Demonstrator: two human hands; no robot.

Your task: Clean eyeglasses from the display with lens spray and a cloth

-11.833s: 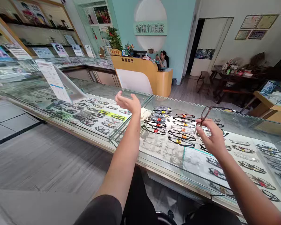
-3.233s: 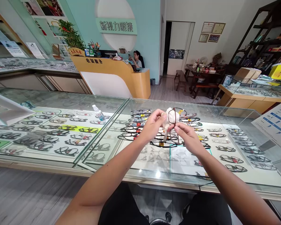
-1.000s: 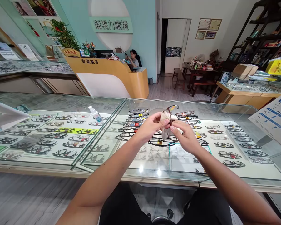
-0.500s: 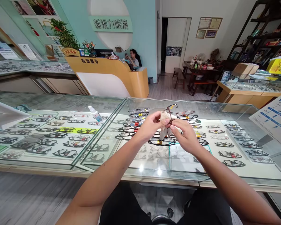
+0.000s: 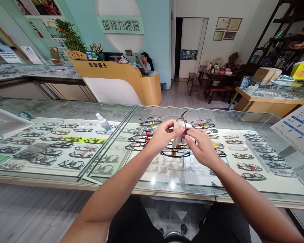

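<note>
Above the glass counter, my left hand is closed on a pale cloth, its thumb pressing the cloth near a lens. My right hand pinches a pair of dark brown eyeglasses, held on edge with one temple pointing up and away. Part of the cloth hangs below the fingers, and the fingers hide much of the frame. Just beneath both hands, several eyeglasses lie in rows, among them a black pair with a yellow tag.
A white spray bottle stands on the glass counter to the left. More eyeglasses show under the glass at right, beside a propped printed sheet. Past the counter, a person sits behind a wooden desk.
The brown eyeglasses have tilted slightly between my hands, and their raised temple has shifted a little. The cloth's fold has changed slightly. Both hands keep their hold.
</note>
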